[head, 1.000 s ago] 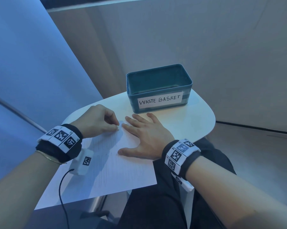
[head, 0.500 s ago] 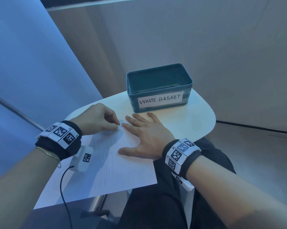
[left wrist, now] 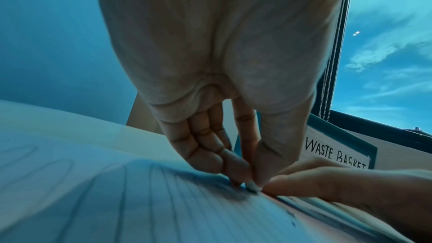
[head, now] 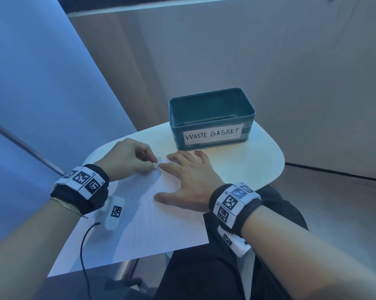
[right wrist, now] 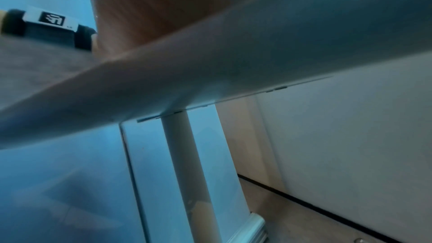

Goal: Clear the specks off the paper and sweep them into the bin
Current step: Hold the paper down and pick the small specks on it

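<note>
Pinched in my left grip (head: 137, 160) is a small white eraser (head: 155, 166), pressed to the paper's (head: 152, 224) far corner; right grip (head: 188, 180) lies flat, steadying it. Best use short strokes toward the bin (head: 210, 118) beyond.

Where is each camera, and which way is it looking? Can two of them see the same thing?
Head: on the person's head, looking down at the paper, table and bin; shows both arms, left hand, right hand.
Left wrist: under the left wrist, looking along the palm at fingers pinching a small white eraser on the paper.
Right wrist: below the table edge, looking at the table's underside and its leg; shows the forearm.
Shared: head and left wrist both see the bin's label, eraser and paper.
</note>
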